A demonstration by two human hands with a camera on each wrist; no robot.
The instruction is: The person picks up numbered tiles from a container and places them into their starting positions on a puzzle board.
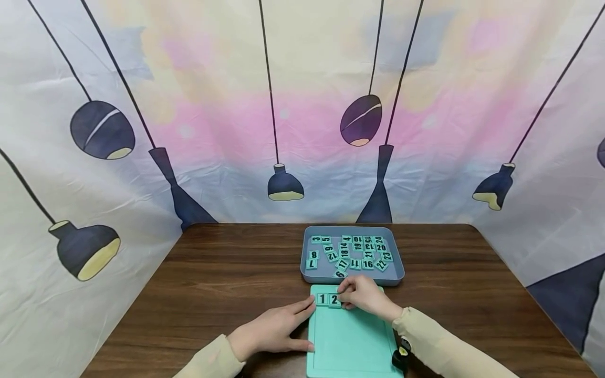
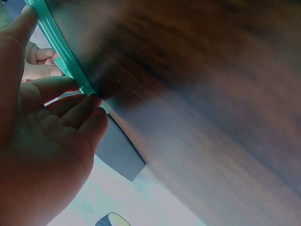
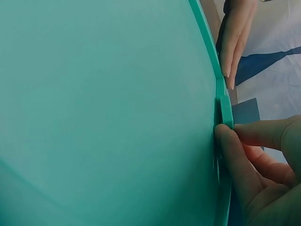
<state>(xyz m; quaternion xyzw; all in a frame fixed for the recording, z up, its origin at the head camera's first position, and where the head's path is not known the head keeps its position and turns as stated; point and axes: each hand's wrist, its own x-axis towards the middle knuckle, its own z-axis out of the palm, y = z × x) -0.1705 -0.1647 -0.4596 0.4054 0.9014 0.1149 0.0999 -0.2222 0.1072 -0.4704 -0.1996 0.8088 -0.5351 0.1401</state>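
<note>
A mint-green board (image 1: pixel 350 341) lies on the table with a raised rim. In its top left corner sit the number tile 1 (image 1: pixel 322 299) and, right beside it, the number tile 2 (image 1: pixel 333 300). Thumb and finger of my right hand (image 1: pixel 366 296) pinch tile 2 at its right side; in the right wrist view the green tile (image 3: pixel 226 111) shows edge-on at the fingertips. My left hand (image 1: pixel 271 328) rests against the board's left edge, fingers extended and thumb lower down. The left wrist view shows its fingertips (image 2: pixel 96 100) along the green rim.
A blue-grey tray (image 1: pixel 304 270) stands just behind the board, holding several loose green number tiles, among them tile 8 (image 1: pixel 313 254) and tile 16 (image 1: pixel 367 264). The brown wooden table (image 1: pixel 227 262) ends at a fabric backdrop (image 1: pixel 217 105) printed with lamps.
</note>
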